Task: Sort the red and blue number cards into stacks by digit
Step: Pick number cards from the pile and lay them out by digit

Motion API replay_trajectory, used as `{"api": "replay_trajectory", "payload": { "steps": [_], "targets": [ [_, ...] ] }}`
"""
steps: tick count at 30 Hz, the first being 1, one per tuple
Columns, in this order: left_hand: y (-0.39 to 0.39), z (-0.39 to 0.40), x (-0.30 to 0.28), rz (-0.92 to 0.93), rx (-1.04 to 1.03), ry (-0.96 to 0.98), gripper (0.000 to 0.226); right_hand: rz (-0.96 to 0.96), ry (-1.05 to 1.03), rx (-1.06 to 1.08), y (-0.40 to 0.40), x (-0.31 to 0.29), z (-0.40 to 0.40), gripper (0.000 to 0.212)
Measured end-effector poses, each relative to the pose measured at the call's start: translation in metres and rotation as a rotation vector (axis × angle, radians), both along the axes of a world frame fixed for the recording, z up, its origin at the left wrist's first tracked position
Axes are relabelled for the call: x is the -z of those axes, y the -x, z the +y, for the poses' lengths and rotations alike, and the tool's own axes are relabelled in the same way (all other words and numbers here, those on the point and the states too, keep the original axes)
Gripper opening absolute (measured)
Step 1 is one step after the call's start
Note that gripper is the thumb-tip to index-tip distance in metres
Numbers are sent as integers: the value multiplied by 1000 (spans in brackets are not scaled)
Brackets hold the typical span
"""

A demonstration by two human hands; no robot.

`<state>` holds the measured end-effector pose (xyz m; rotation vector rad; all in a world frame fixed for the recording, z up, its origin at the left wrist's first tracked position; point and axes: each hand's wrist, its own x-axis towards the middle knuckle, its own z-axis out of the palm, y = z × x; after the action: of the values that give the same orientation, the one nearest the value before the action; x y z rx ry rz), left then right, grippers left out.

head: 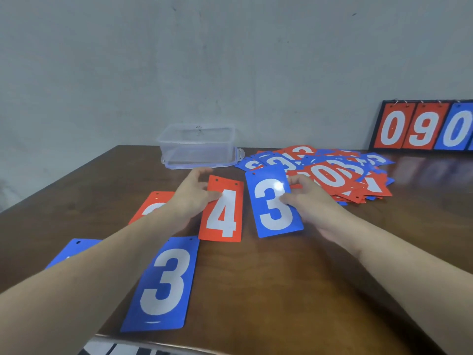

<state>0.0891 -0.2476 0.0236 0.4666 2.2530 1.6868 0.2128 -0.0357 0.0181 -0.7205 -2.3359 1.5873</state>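
My left hand (192, 194) pinches the left edge of a red 4 card (222, 213), thumb on its face. Just to its right, my right hand (308, 198) pinches a blue 3 card (275, 204) by its right edge. Another blue 3 card (163, 285) lies flat near the table's front edge. A red card (151, 204) lies behind my left forearm, its digit mostly hidden. A blue card (73, 249) pokes out at the left under my arm, its digit hidden. A loose pile of red and blue cards (330, 172) is spread at the back right.
A clear plastic box (198, 146) stands at the back middle of the brown wooden table (281, 290). A flip scoreboard (422, 126) showing 0, 9, 0 leans against the wall at the far right. The table's front edge runs along the bottom.
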Motion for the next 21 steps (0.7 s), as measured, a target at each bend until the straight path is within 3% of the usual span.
{"api": "replay_trajectory", "payload": {
  "steps": [5,11,17,21],
  "targets": [
    [9,18,12,69,13,128,51,-22,74,-8,3,-1,2,38],
    [15,20,19,500,-9,628,51,17,110,-63,1,1,2,67],
    [26,-15,9,521,-72,395,21,30,70,-129,6,-5,-12,37],
    [25,-59,7,552,-92,397,25,34,29,-147,15,-5,-27,30]
  ]
}}
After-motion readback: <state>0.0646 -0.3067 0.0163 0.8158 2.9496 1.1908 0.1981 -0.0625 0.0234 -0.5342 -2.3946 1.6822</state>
